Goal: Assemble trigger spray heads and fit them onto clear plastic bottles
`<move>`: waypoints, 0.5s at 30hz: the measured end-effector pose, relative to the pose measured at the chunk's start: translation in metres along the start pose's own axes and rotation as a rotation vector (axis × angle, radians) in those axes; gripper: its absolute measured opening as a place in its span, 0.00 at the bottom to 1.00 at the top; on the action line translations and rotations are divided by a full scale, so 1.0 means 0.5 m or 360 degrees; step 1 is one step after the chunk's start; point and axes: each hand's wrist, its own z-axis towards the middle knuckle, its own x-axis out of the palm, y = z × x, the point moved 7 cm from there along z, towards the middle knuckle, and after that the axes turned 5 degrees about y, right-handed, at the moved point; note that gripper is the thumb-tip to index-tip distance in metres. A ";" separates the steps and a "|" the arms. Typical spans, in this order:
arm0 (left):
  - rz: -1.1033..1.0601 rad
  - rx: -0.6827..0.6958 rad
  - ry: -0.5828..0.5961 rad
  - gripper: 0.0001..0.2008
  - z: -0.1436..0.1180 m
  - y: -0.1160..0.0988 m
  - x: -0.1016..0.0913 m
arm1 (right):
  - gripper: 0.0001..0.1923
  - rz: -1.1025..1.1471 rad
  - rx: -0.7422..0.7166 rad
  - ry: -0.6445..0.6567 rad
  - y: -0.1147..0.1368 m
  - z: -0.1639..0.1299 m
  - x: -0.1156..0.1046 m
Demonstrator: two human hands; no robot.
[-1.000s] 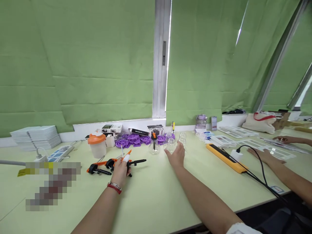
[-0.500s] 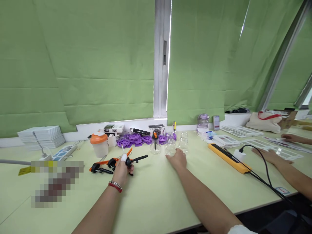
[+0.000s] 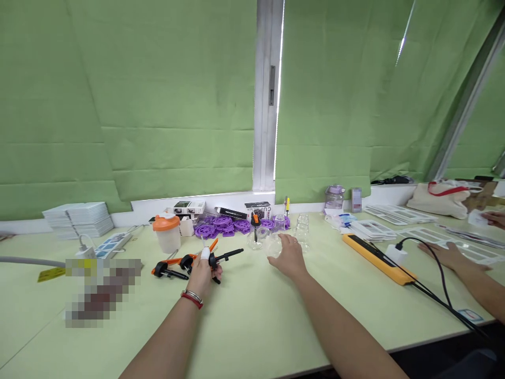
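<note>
Clear jar (image 3: 274, 246): shifted since half a second ago closer to the topped bottle (image 3: 254, 242), now blurred just right of it.
Right hand (image 3: 291, 257): right of the bottle, thumb and fingers curved around that jar.
Left hand (image 3: 202, 271): left of the bottle, fingers closed on a black-and-orange tool (image 3: 229, 256).
Jar stack (image 3: 302, 231): right of the bottle, upright on the bench (image 3: 244, 326).
</note>
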 end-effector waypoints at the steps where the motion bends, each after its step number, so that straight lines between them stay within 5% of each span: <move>1: 0.0006 0.0014 -0.0009 0.17 0.000 -0.001 -0.001 | 0.38 -0.0055 -0.0114 0.0009 0.015 -0.003 -0.002; 15: 0.0163 -0.0053 0.0143 0.22 -0.005 0.024 0.018 | 0.38 -0.0218 -0.0686 0.0281 0.133 -0.057 0.025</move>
